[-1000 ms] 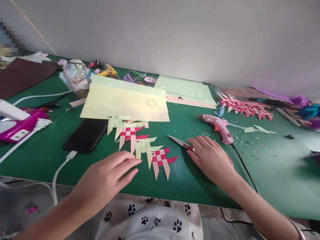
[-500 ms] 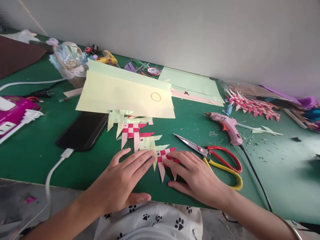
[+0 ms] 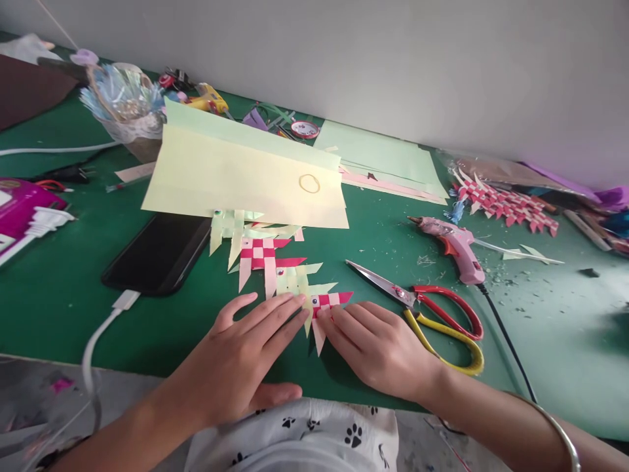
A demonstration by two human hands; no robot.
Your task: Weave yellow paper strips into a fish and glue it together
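Note:
A slanting row of woven paper fish lies on the green table. At its near end is a red-and-pink paper fish (image 3: 324, 300) with a small googly eye. My right hand (image 3: 381, 347) has its bent fingers closed on that fish's lower part; the thumb is hidden. Left of it, my left hand (image 3: 246, 351) lies with fingers stretched out, fingertips on the lower edge of a pale green paper fish (image 3: 292, 278). Farther up the row come another red-and-pink paper fish (image 3: 258, 252) and a pale green one (image 3: 226, 225), partly under a cream paper sheet (image 3: 236, 170).
Red-and-yellow-handled scissors (image 3: 432, 314) lie right of my right hand, a pink glue gun (image 3: 455, 246) beyond them. A phone (image 3: 157, 255) with a white cable lies at left. Farther right is a woven red-and-pink piece (image 3: 508, 203). A decorated basket (image 3: 125, 105) stands back left.
My right hand's fingers have drawn together and bent over the nearest red-and-pink fish, where they were more spread before. My left hand stays on the pale green fish. The view has shifted slightly.

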